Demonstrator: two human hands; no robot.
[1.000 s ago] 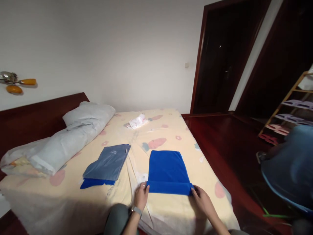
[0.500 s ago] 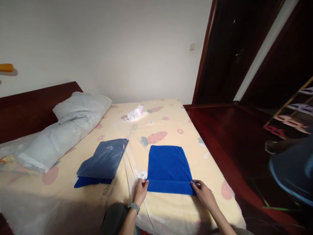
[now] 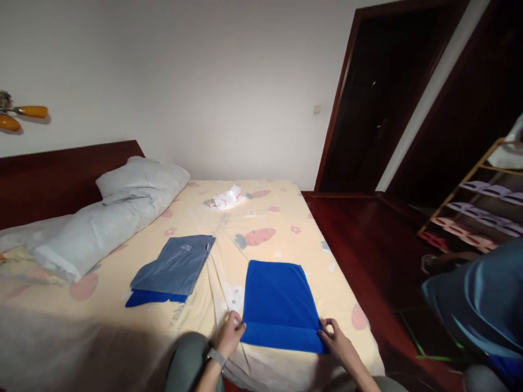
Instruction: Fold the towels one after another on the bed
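A bright blue cloth (image 3: 280,296) lies flat on the bed, its near edge folded over into a band. My left hand (image 3: 231,333), with a grey watch band on the wrist, has its fingers closed at the left end of that fold. At the right end, my right hand (image 3: 334,338) pinches the cloth's edge between thumb and finger. To the left rests a folded grey-blue cloth (image 3: 174,265) with small pale lettering, and a blue cloth (image 3: 155,298) sticks out from under it.
The patterned bed (image 3: 286,218) holds a grey quilt (image 3: 122,209) at left and a crumpled white bag (image 3: 227,198) near the wall. At right stand a shoe rack (image 3: 461,185) and a person in blue clothing (image 3: 482,299).
The view has shifted, showing more of the shoe rack and the person at right. Both hands and the blue cloth appear lower in the picture. The hands remain at the fold's ends.
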